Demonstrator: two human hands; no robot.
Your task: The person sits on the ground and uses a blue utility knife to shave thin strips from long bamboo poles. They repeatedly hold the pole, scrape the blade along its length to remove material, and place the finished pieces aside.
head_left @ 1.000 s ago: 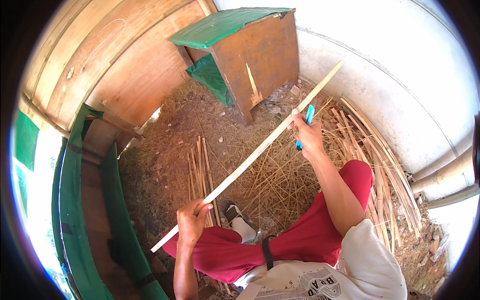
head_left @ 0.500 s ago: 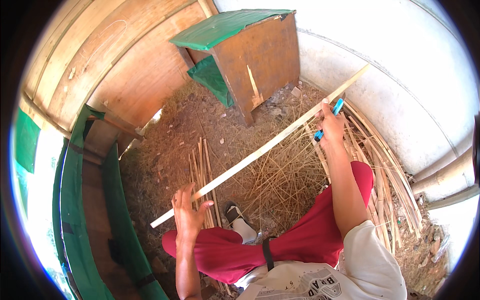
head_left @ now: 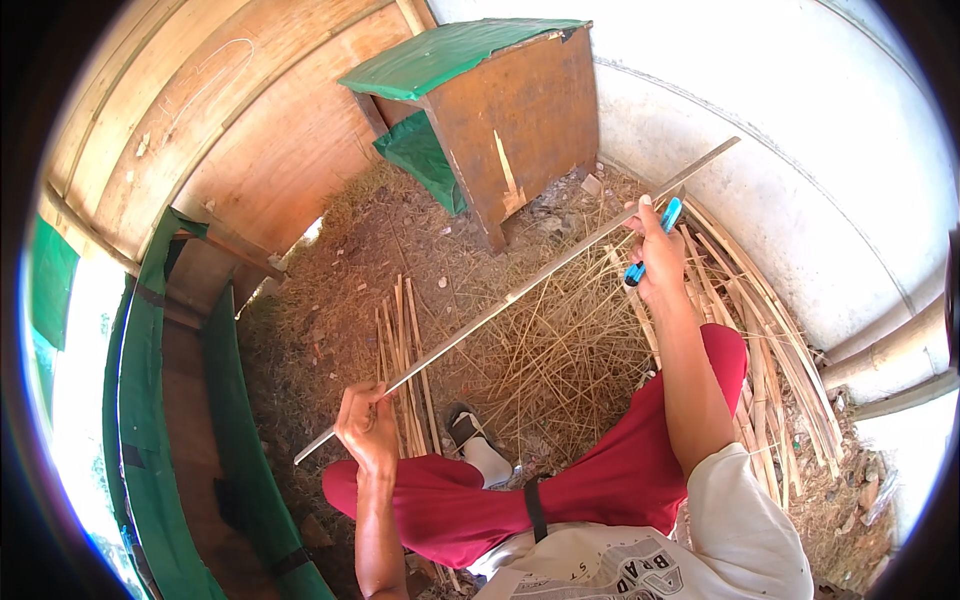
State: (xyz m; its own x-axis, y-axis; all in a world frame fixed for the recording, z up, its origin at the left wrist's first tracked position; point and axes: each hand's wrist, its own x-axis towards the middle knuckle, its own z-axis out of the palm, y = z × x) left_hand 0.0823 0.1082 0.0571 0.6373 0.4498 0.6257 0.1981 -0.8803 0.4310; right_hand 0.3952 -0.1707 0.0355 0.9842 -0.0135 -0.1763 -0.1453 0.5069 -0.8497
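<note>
Steadiness mattered: the left hand point(head_left: 368, 430) grasped the long pale bamboo strip point(head_left: 520, 293) crossing mid-frame while the right hand point(head_left: 655, 255) clenched a blue-handled knife point(head_left: 651, 243) against it, best drawn evenly along.

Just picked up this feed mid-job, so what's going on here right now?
A seated person in red trousers holds a long thin bamboo strip slantwise in front of them. The left hand grips its near end, and the right hand, far out along it, holds a blue-handled knife against the strip. Shavings cover the ground, with a small bundle of strips beside the left hand and more strips along the white wall.
</note>
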